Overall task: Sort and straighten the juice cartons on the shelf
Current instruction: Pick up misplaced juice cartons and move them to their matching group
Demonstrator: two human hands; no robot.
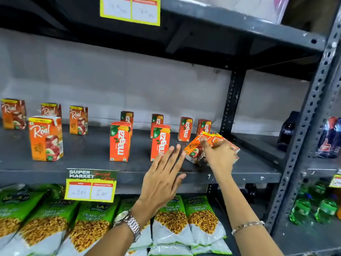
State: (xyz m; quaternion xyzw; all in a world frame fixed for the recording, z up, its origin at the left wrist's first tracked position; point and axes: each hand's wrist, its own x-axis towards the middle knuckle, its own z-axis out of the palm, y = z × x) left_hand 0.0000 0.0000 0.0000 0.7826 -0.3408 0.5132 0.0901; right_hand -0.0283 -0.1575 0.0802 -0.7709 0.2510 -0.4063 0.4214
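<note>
On the grey shelf, several orange Real apple cartons stand upright at the left, the nearest one in front. Several orange Maaza cartons stand in the middle, with two in front and others behind. My right hand grips two tilted Real cartons at the right end of the shelf, just above its surface. My left hand hovers open with fingers spread, right in front of the second front Maaza carton, holding nothing.
A price tag hangs on the shelf's front edge. Green snack bags fill the shelf below. A perforated metal upright stands at the right, with dark packets and green bottles beyond it. Another shelf lies overhead.
</note>
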